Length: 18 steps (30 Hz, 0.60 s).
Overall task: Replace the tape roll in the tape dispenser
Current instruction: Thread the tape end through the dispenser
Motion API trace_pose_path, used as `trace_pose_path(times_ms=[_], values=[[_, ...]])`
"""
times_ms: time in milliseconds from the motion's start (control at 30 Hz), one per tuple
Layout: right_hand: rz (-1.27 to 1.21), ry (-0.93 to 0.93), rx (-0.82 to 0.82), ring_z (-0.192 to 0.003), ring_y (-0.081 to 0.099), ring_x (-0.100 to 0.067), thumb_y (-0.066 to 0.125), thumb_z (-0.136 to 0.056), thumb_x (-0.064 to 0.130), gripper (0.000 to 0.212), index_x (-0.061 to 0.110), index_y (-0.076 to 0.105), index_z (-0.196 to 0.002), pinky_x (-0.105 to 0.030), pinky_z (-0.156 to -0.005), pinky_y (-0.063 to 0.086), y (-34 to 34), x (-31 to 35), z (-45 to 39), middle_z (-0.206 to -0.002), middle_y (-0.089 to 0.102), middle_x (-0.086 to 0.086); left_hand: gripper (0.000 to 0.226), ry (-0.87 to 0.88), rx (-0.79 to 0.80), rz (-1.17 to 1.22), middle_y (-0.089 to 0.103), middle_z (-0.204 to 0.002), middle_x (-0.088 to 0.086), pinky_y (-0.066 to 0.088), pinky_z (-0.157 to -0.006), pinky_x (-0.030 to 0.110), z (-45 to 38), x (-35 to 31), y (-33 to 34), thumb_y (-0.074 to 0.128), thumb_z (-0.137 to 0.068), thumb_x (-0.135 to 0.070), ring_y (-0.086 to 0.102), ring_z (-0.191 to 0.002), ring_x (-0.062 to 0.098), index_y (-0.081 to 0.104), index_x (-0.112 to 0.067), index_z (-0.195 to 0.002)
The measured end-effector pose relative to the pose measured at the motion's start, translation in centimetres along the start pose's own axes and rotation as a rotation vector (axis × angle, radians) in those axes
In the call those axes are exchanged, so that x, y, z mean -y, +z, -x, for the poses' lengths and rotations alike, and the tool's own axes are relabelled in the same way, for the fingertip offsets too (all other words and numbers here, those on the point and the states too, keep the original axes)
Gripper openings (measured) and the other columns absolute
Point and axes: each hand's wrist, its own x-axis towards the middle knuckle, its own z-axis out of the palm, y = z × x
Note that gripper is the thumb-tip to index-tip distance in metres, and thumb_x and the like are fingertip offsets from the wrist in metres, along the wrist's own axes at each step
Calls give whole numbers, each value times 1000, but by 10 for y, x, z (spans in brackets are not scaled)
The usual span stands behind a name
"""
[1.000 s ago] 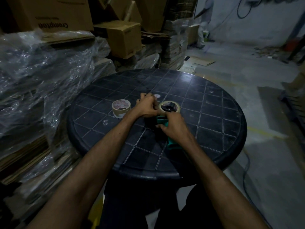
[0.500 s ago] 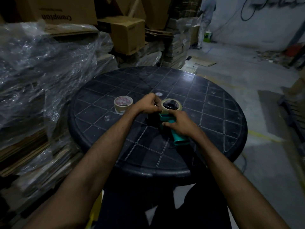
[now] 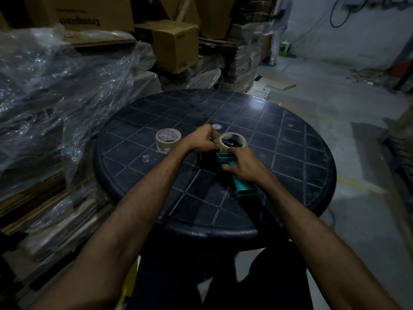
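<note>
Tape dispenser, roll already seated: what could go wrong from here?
1. The left hand pinches at the edge of the tape roll; the loose end could stick back or tear.
2. Only the right hand pins the dispenser to the table; a hard pull might shift it.
3. Dim light hides the threading path.

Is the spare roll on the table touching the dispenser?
Apart. The head view shows the spare roll left of the dispenser, bare table and the left hand between.

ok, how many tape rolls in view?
2. One tape roll sits on the teal dispenser, fingered by the left hand while the right hand holds the dispenser. The other roll lies loose on the table, left of the hands.
</note>
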Motion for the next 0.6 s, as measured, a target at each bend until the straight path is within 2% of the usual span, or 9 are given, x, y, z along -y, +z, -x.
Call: trace_pose_path(times_ms=[67,100,167,267,300,367,433,533,600], values=[[-6,-4,3,-99,65,-15,76,-86,22,38,9,67,-120,-29,-83,51,0,2,0,-117,71,-6,14,-3,-53,-79,67,-135,12,44,-100,21,1,-3,1,79,-84,-12,57,-133,27,75,0,-89],[-7,-3,2,-103,67,-19,76,-87,21,39,8,67,-122,-34,-88,54,0,4,1,-119,72,-9,14,7,-80,-149,63,-141,13,44,-108,33,0,-6,3,80,-83,-17,54,-135,29,75,-6,-88],[-10,-14,-6,-112,67,-25,75,-86,19,46,8,65,-130,-41,-98,54,-1,9,3,-124,70,-13,25,-8,-97,-290,56,-143,11,35,-117,56,-2,-12,6,81,-82,-31,44,-137,34,74,-10,-93],[-25,-36,-38,-117,62,-22,74,-86,14,52,8,63,-137,-29,-101,48,0,13,6,-130,68,-14,45,1,-78,-420,47,-142,13,12,-120,74,-4,-18,11,76,-85,-42,27,-143,36,72,-3,-108],[-25,-35,-50,-117,61,-21,74,-87,13,52,8,63,-137,-24,-98,45,0,14,8,-131,67,-13,43,14,-82,-432,45,-143,13,7,-120,77,-4,-19,10,76,-86,-42,24,-145,36,72,-3,-102],[-17,-31,-51,-122,61,-24,72,-87,14,52,8,61,-138,-25,-101,45,1,16,9,-134,65,-13,41,30,-100,-443,43,-145,12,2,-119,78,-3,-20,10,76,-86,-43,21,-147,36,74,-3,-94],[-6,-13,-37,-124,61,-27,72,-89,15,52,7,60,-138,-30,-104,47,1,17,9,-135,65,-14,45,33,-123,-420,44,-144,9,-1,-118,78,0,-22,11,78,-85,-43,22,-146,34,73,-1,-100],[3,5,-32,-117,63,-29,71,-90,15,49,4,60,-136,-27,-93,47,0,16,7,-130,66,-17,41,59,-184,-349,46,-128,2,-2,-118,79,3,-26,11,82,-79,-33,26,-141,32,70,0,-99],[19,16,-31,-117,63,-32,71,-90,15,47,1,60,-134,-31,-95,49,0,16,7,-128,66,-19,37,76,-199,-323,42,-124,-2,-2,-117,79,5,-28,10,82,-76,-27,27,-138,31,71,-1,-99]])
